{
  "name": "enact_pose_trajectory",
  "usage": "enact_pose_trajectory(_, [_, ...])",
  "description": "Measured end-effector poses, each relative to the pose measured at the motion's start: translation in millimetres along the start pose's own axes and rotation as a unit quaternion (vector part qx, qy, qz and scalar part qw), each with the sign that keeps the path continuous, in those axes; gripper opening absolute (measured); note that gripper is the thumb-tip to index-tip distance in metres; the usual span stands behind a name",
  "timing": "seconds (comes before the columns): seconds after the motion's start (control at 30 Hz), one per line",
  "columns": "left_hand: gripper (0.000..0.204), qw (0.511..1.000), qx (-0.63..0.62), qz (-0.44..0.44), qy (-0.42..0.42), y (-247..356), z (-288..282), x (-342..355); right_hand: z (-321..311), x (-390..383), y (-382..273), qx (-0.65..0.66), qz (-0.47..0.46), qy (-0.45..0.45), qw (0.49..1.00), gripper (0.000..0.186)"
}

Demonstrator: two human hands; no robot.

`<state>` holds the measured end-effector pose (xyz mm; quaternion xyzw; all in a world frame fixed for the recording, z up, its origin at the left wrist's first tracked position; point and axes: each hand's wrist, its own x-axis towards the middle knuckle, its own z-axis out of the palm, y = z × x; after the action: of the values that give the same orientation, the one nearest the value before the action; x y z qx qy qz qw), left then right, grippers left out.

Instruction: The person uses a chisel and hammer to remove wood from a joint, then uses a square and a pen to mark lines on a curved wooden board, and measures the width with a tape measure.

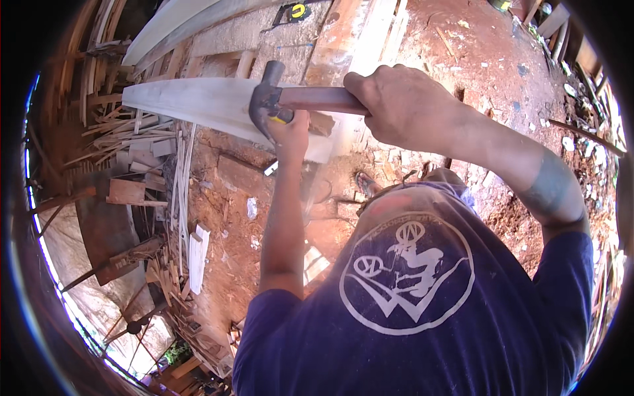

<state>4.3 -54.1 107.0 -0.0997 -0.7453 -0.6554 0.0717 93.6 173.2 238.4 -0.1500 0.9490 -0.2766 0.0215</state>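
Note:
My right hand is closed around the reddish-brown wooden handle of a claw hammer. The hammer's dark metal head lies directly above my left hand, hiding part of its fingers. That hand is closed on a black-and-yellow handle; the hammer head covers most of it, so its kind is unclear. Behind both hands stretches a long pale plank, tapering toward the left. A short brown wood piece sits at the plank's right end, beside my left fingers.
Another long pale board lies farther back. A yellow-and-black tape measure rests on the boards at the top. Scrap wood strips are heaped on the left. Chips and offcuts litter the reddish dirt floor.

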Motion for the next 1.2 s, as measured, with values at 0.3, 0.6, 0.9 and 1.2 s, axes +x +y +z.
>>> enact_pose_trajectory(0.3, [0.022,0.998,-0.046,-0.034,0.039,18.9,-4.0,-2.5,-35.9,2.0,-7.3,0.088,0.002,0.158,0.984,0.027])
enact_pose_trajectory(0.6, [0.021,0.997,0.014,-0.080,0.001,16.6,4.7,4.7,-39.4,0.5,-4.1,0.030,-0.036,0.188,0.981,0.020])
enact_pose_trajectory(0.9, [0.019,0.994,0.023,-0.106,-0.012,21.6,13.8,15.6,-2.6,4.5,4.3,0.058,0.023,0.115,0.991,0.021])
enact_pose_trajectory(1.2, [0.020,0.996,0.050,-0.072,0.013,25.0,11.7,7.6,-26.6,9.5,-7.6,0.056,-0.112,0.336,0.933,0.024])
